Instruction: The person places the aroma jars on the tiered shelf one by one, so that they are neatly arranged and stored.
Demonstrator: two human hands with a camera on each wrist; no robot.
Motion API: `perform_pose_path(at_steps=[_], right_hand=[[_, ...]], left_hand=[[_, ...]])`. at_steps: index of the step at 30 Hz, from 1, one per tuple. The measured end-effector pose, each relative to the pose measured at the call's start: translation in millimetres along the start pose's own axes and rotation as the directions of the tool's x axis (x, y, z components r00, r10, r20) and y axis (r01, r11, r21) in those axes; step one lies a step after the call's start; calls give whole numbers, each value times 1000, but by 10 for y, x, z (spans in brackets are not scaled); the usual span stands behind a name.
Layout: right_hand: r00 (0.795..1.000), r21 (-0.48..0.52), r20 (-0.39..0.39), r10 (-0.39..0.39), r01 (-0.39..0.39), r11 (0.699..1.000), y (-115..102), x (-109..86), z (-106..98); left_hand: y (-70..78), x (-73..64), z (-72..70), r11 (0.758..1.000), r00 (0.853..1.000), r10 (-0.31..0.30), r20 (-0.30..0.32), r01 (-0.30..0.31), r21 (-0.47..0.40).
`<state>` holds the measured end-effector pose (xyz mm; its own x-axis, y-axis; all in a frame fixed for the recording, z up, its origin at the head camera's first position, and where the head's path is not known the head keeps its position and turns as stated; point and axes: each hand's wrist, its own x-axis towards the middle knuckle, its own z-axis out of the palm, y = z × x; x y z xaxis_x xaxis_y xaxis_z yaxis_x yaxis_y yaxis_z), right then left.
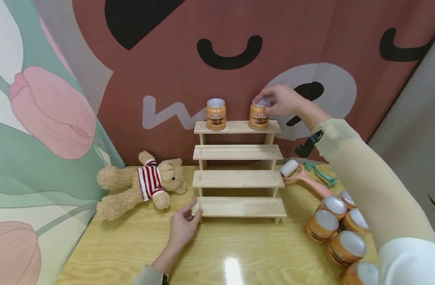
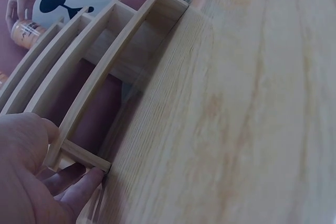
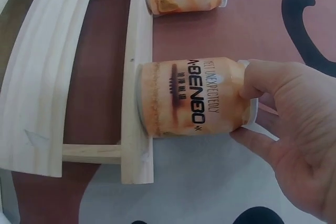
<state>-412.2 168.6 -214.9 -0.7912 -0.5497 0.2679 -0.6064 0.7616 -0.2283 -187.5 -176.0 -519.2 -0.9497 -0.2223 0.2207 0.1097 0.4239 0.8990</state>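
A four-step wooden display rack stands on the table. My left hand pinches the left end of its lowest step; in the left wrist view the fingers wrap round the end support. On the top step, towards the right, an orange can with a silver lid stands upright. My right hand grips that can by its upper rim, and the right wrist view shows the can's base against the step. A second orange can stands on the same step, towards the left, apart from the first.
Several more orange cans stand on the table at the right, under my right forearm. A pink-handled lint roller and a green coiled item lie behind them. A teddy bear lies left of the rack. A printed curtain hangs behind.
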Motion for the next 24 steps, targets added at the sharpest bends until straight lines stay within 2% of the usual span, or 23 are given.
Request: perform_pose_path(at_steps=[8,11,16,19,24], right_hand=[[997,8,-68,-31,32,999,-14,3,63],[997,55,-82,-18,23,998,25,-68,58],[994,127,-114,0,15,992,114,-288,13],[989,113,-148,0,17,993,169,-447,-28],[987,130,-159,28,-7,991,252,-745,-112]], left_hand=[[-10,39,-26,1000,1000,3,-3,-3,19],[-18,36,-20,1000,1000,7,6,-7,15],[-34,17,-10,1000,1000,7,13,-7,10],[-43,14,-7,1000,1000,7,8,-7,12],[-48,6,8,1000,1000,24,0,-24,11]])
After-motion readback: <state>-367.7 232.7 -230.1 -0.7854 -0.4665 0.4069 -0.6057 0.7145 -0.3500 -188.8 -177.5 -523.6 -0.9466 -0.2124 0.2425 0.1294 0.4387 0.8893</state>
